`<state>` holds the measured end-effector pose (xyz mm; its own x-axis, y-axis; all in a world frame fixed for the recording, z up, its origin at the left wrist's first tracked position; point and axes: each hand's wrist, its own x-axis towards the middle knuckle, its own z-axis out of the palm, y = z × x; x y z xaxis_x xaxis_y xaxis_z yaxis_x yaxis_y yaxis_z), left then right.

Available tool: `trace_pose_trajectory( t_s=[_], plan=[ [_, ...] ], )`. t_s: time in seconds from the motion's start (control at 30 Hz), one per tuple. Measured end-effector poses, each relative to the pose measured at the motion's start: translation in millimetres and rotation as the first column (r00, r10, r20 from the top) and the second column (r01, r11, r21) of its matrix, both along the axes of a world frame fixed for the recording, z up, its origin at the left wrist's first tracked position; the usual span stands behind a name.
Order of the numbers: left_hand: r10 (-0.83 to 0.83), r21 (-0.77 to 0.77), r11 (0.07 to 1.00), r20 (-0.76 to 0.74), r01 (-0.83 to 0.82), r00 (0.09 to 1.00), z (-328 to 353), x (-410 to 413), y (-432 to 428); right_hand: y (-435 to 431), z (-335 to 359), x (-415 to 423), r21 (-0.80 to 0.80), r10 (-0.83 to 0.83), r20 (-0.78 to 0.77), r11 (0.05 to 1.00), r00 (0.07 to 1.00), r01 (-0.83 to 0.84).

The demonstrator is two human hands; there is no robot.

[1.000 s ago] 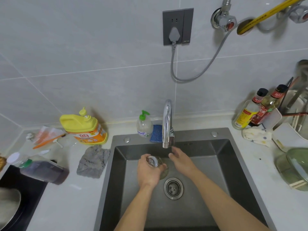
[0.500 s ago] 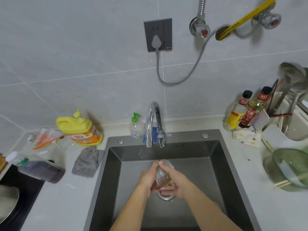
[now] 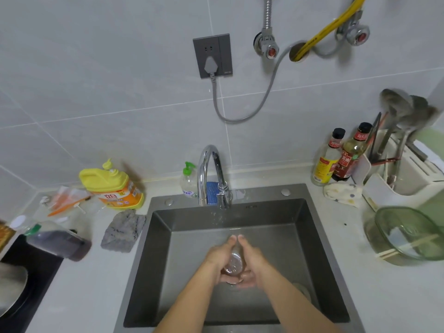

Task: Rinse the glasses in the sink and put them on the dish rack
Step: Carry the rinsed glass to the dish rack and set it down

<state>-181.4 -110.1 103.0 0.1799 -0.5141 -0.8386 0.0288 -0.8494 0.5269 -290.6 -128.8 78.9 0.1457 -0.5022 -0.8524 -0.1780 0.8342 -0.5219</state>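
A small clear glass is held low inside the dark steel sink, clasped between both hands. My left hand wraps its left side and my right hand wraps its right side, with fingertips meeting above it. Only a strip of the glass shows between the palms. The chrome tap stands at the sink's back rim, and water runs from its spout behind the hands. The white dish rack stands on the counter at the far right, holding utensils.
A green glass bowl with chopsticks sits right of the sink. Two sauce bottles and a cloth stand behind it. On the left are a yellow detergent jug, a grey rag, a dark bottle lying down and a black hob.
My right hand came off the tap area and joined my left hand around the glass. Both hands then drew the glass nearer, and water now runs from the tap.
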Motion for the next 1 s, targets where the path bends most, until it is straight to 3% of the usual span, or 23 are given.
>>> trace_pose_trajectory(
  t_s=[0.1,0.23,0.43,0.53,0.73,1.0],
  plan=[
    [-0.038,0.078,0.996,-0.104,0.047,0.994,1,14,8,6,-2,3,-0.038,0.064,-0.003,0.997,0.998,-0.064],
    [-0.085,-0.044,0.996,-0.112,0.08,0.99,-15,41,8,11,0,14,-0.218,0.095,-0.055,0.97,0.994,-0.105],
    [-0.242,-0.272,0.945,-0.201,0.183,0.949,-18,64,4,35,2,36,-0.31,-0.168,0.097,0.932,0.981,0.19],
    [-0.334,-0.363,0.901,-0.23,0.238,0.914,-11,66,1,48,9,39,-0.386,-0.271,0.175,0.865,0.947,0.319],
    [-0.363,-0.502,0.847,-0.306,0.175,0.88,4,61,9,87,46,31,-0.516,-0.362,0.224,0.744,0.905,0.425],
    [-0.69,-0.632,0.657,-0.285,0.411,0.665,34,-15,38,159,81,-29,-0.661,-0.598,0.184,0.511,0.78,0.549]
  ],
)
